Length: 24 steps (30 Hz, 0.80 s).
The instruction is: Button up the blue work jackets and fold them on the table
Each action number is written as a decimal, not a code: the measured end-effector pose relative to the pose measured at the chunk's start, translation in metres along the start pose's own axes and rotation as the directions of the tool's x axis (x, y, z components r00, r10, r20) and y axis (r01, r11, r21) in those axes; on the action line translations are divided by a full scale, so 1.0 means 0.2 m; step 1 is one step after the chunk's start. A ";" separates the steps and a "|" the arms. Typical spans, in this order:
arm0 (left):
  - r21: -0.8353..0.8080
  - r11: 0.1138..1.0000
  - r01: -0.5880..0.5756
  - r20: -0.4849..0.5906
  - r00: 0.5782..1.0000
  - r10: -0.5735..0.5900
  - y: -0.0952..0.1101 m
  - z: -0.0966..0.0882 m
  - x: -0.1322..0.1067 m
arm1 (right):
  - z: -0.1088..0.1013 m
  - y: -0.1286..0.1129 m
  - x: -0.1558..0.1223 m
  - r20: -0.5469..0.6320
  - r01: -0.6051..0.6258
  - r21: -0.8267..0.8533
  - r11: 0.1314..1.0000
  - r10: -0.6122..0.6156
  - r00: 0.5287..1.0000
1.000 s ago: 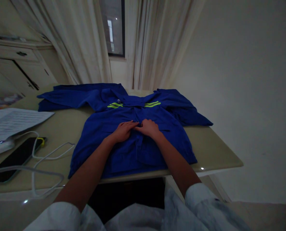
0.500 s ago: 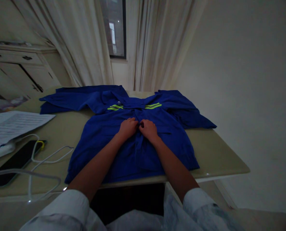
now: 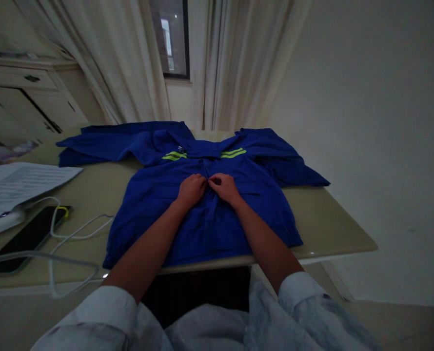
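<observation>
A blue work jacket (image 3: 180, 224) with yellow-green stripes across the chest lies front up on the table, its collar away from me and its sleeves out to both sides. My left hand (image 3: 192, 189) is closed on the jacket's front edge at the middle of the chest. Right beside it, my right hand (image 3: 223, 187) pinches the same front opening, thumb and forefinger together. The fingertips of both hands nearly meet there. Whatever small fastener may lie between them is hidden.
On the table's (image 3: 334, 224) left side lie a dark phone (image 3: 27, 241), a looped white cable (image 3: 74, 237) and printed paper sheets (image 3: 27, 183). A cabinet (image 3: 30, 92) stands at the back left. Curtains (image 3: 129, 63) hang behind, and a wall (image 3: 378, 122) rises on the right.
Both hands stay at the jacket's front opening, with the right fingers now in a clearer pinch. The lower front edges look straighter. The whole view has shifted slightly.
</observation>
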<state>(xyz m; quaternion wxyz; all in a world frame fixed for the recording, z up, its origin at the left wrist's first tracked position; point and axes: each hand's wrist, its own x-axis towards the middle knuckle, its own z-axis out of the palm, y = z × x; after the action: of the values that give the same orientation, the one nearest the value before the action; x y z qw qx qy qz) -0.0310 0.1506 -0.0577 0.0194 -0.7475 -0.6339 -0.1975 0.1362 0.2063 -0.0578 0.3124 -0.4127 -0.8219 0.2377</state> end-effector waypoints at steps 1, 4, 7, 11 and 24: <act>-0.005 1.000 0.005 -0.007 1.000 -0.005 0.00 0.00 0.00 | 0.00 0.00 0.00 -0.009 0.001 0.013 1.000 -0.001 1.000; -0.045 0.998 -0.036 0.010 0.999 0.037 -0.01 -0.01 0.00 | 0.00 -0.02 -0.01 -0.040 -0.016 -0.010 1.000 0.016 0.999; -0.061 0.996 -0.071 0.028 0.997 0.072 -0.01 -0.01 0.01 | -0.01 -0.03 -0.02 -0.041 -0.038 -0.057 0.998 0.036 0.999; -0.046 0.999 -0.019 -0.016 1.000 0.018 0.00 0.00 0.00 | -0.01 -0.03 -0.02 -0.027 -0.050 -0.044 0.998 0.049 0.998; -0.192 0.981 0.003 -0.041 0.999 -0.011 -0.04 0.05 0.01 | -0.01 0.06 0.01 0.063 -0.117 0.150 0.982 0.108 0.992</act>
<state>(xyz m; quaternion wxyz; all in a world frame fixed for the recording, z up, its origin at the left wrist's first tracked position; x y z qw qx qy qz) -0.0348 0.1563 -0.0681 -0.0402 -0.7395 -0.6139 -0.2733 0.1440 0.2147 -0.0639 0.3067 -0.4267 -0.7848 0.3286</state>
